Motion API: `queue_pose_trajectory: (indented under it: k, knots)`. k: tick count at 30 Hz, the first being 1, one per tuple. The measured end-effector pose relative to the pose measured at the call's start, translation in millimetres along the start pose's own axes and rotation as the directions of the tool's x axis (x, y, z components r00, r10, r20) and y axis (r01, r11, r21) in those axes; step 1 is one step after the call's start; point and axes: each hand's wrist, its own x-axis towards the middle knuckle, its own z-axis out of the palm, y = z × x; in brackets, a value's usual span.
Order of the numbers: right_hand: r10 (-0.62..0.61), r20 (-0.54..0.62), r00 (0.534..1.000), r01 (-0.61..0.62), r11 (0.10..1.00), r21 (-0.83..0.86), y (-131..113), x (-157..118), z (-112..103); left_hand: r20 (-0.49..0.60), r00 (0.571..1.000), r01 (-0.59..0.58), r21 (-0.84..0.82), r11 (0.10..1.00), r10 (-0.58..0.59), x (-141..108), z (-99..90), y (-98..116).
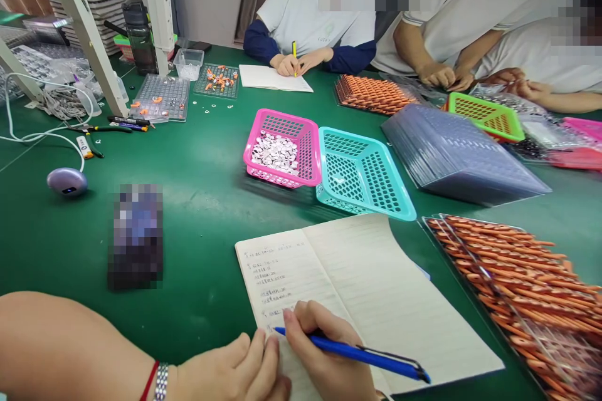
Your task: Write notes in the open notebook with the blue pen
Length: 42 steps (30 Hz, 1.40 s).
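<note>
Both hands (230,371) (329,360) touch the notebook (395,288) — green table (202,244) flanks its left edge.

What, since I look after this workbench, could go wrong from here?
The left hand rests near the handwriting on the notebook, so it might smudge it. The right hand, holding the blue pen, could nudge the notebook into the turquoise basket just beyond it. The stacked orange pieces close to the notebook might spill if bumped.
</note>
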Motion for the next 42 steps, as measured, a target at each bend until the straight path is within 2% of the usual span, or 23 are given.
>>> queue_pose_trajectory:
  k: [3, 5, 7, 9, 11, 15, 18, 23, 30, 37, 42]
  knots:
    - [0.110, -0.018, 0.994, -0.108, 0.989, 0.105, -1, 5, -8, 0.025, 1.000, -0.005, -0.018, 1.000, 0.006, -1, 0.6, -1]
    - [0.174, 0.085, 0.981, -0.186, 0.968, 0.169, 1, 10, -16, 0.054, 0.998, -0.021, -0.034, 0.999, 0.023, -2, 1.8, -3]
    - [0.178, 0.223, 0.959, -0.224, 0.953, 0.202, 4, 14, -26, 0.067, 0.997, -0.026, -0.042, 0.999, 0.029, -3, 3.9, -4]
    - [0.170, 0.281, 0.945, -0.236, 0.947, 0.220, 7, 16, -32, 0.063, 0.998, -0.020, -0.035, 0.999, 0.022, -4, 6.2, -4]
    - [0.191, 0.260, 0.946, -0.250, 0.943, 0.220, 8, 15, -33, 0.058, 0.998, -0.017, -0.027, 0.999, 0.018, -4, 7.5, -4]
    - [0.296, 0.123, 0.947, -0.318, 0.914, 0.251, 5, 4, -23, 0.076, 0.997, -0.031, -0.017, 0.999, 0.032, -2, 5.1, -5]
    - [0.281, 0.058, 0.958, -0.287, 0.922, 0.261, 4, -3, -15, 0.102, 0.994, -0.044, -0.016, 0.999, 0.046, -1, 1.7, -6]
    - [0.159, 0.052, 0.986, -0.165, 0.974, 0.156, 2, -7, -12, 0.107, 0.994, -0.036, -0.007, 0.999, 0.037, 0, -0.5, -7]
    - [-0.004, 0.167, 0.986, 0.002, 1.000, 0.008, 6, -3, -18, 0.091, 0.996, -0.025, -0.012, 1.000, 0.026, 1, -0.9, -7]
    - [0.006, 0.211, 0.978, 0.000, 1.000, -0.029, 7, -3, -20, 0.101, 0.994, -0.038, -0.016, 0.999, 0.039, 2, -0.5, -8]
    - [0.027, 0.189, 0.982, -0.022, 0.999, -0.027, 8, -3, -20, 0.095, 0.995, -0.039, -0.016, 0.999, 0.040, 2, -0.4, -8]
